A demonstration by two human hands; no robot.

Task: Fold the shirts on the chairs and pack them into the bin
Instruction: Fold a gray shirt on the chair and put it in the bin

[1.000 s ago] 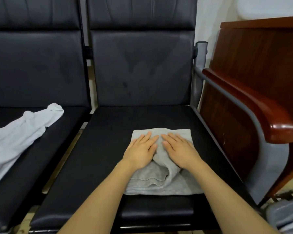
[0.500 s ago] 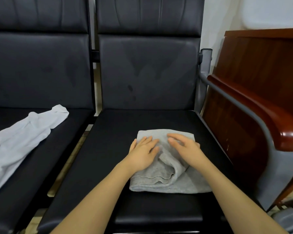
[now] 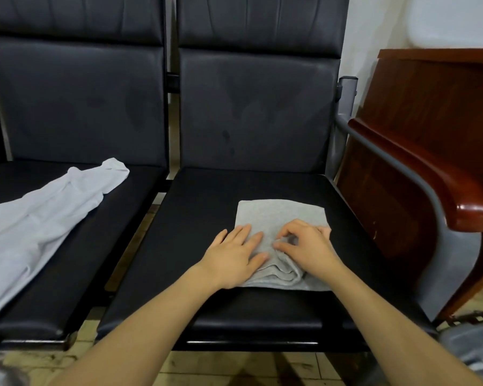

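A folded grey shirt (image 3: 280, 218) lies on the seat of the right-hand chair (image 3: 207, 190), at about 5 o'clock on the cushion. The left hand (image 3: 234, 256) rests flat on its left part, fingers straight and spread, pressing it down. The right hand (image 3: 308, 246) sits on the right part with fingers curled, seemingly pinching a ridge of cloth between thumb and forefinger. The knit looks soft, light and limp, so it will likely sag and unfold unless supported underneath; taking it by both side edges, or sliding the hands beneath the stack, seems the safest hold. 1 white shirt (image 3: 39, 224) sprawls unfolded on the left chair (image 3: 81, 260) at 9 o'clock. Whether the grey object (image 3: 469, 349) at 4 o'clock is the bin cannot be told.
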